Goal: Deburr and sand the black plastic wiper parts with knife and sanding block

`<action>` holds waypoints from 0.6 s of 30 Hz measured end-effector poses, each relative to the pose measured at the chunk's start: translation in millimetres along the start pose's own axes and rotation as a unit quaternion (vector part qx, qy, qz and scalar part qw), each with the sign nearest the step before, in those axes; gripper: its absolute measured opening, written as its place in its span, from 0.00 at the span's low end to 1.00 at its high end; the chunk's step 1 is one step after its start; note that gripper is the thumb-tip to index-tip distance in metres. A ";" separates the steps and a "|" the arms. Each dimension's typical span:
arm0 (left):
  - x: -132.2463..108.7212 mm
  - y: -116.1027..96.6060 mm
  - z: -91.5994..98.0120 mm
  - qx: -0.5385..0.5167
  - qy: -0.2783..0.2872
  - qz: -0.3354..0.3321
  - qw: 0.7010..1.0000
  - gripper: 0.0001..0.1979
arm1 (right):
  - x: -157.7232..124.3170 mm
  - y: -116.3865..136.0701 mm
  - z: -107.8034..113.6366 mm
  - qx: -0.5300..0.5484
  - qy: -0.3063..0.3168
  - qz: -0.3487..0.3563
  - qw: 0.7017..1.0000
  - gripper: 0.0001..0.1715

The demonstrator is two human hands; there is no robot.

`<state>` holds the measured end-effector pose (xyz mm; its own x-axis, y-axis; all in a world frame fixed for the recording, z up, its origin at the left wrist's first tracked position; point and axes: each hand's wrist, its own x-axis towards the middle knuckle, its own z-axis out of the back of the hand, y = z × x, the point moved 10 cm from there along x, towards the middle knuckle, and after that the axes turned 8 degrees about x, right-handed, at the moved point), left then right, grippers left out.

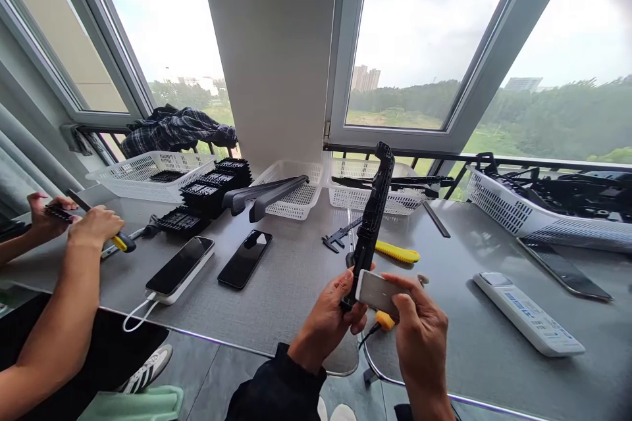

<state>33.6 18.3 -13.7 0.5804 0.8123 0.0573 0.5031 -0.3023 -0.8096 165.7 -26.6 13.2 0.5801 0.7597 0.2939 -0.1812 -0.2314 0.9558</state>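
Observation:
My left hand is closed round the lower end of a long black plastic part, which stands nearly upright over the table edge. In my right hand is a flat grey rectangular block, gripped between thumb and fingers. The block's left end lies against or just in front of the black part's lower end; exact contact cannot be made out. Behind the part are a black caliper and a yellow-handled tool. An orange-yellow object with a black cable lies just below the block.
White baskets line the table's back. Two phones, stacked black trays and grey curved parts lie left. A white device and dark panel lie right. Another person's hands work far left.

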 end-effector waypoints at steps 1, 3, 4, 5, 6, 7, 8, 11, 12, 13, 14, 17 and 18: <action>0.3 0.6 1.1 0.011 -0.001 0.000 1.000 0.28 | -0.1 -3.2 -0.5 0.008 0.004 -0.013 1.000 0.20; 0.9 1.1 3.3 0.029 -0.003 -0.003 1.000 0.26 | -0.1 -9.8 2.1 0.025 -0.007 -0.037 0.999 0.22; 1.2 1.3 3.9 0.035 -0.002 -0.005 0.999 0.26 | 0.0 -13.5 4.3 0.036 -0.016 -0.050 0.998 0.23; 1.4 1.3 4.4 0.039 -0.001 -0.007 0.999 0.26 | 0.0 -17.1 5.5 0.047 -0.020 -0.064 0.997 0.24; 1.4 1.8 4.8 0.043 0.000 -0.007 0.999 0.26 | 0.1 -20.1 5.4 0.054 -0.017 -0.076 0.996 0.24; 1.3 2.5 5.6 0.048 -0.002 -0.004 0.999 0.27 | 0.5 -21.6 4.4 0.056 -0.009 -0.083 0.995 0.23; 1.2 3.6 6.4 0.056 -0.005 0.000 0.998 0.29 | 1.0 -21.5 3.0 0.052 0.001 -0.083 0.995 0.22; 1.1 5.2 7.2 0.081 -0.009 0.008 0.997 0.30 | 1.7 -20.1 1.6 0.050 0.009 -0.082 0.995 0.20; 1.4 4.7 6.8 0.083 -0.008 0.005 0.996 0.29 | 1.2 -21.5 2.3 0.061 0.000 -0.091 0.994 0.22; 1.9 4.0 6.4 0.082 -0.007 0.000 0.997 0.28 | 0.2 -23.9 2.7 0.076 -0.010 -0.103 0.992 0.23; 2.5 3.5 6.2 0.080 -0.007 -0.004 0.997 0.27 | -1.1 -26.8 2.7 0.094 -0.020 -0.117 0.989 0.24; 4.3 3.6 6.9 0.079 -0.008 -0.007 0.997 0.27 | -6.4 -34.5 -1.3 0.137 -0.034 -0.148 0.979 0.25; 4.7 3.8 7.4 0.081 -0.009 -0.006 0.997 0.27 | -8.6 -36.7 -4.4 0.151 -0.032 -0.159 0.975 0.25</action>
<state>33.5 24.6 -20.8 0.5627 0.8246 0.0577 0.3988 -0.2097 -0.8927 163.9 -22.0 -24.4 0.6194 0.7847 -0.0266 0.2513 -0.1661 0.9536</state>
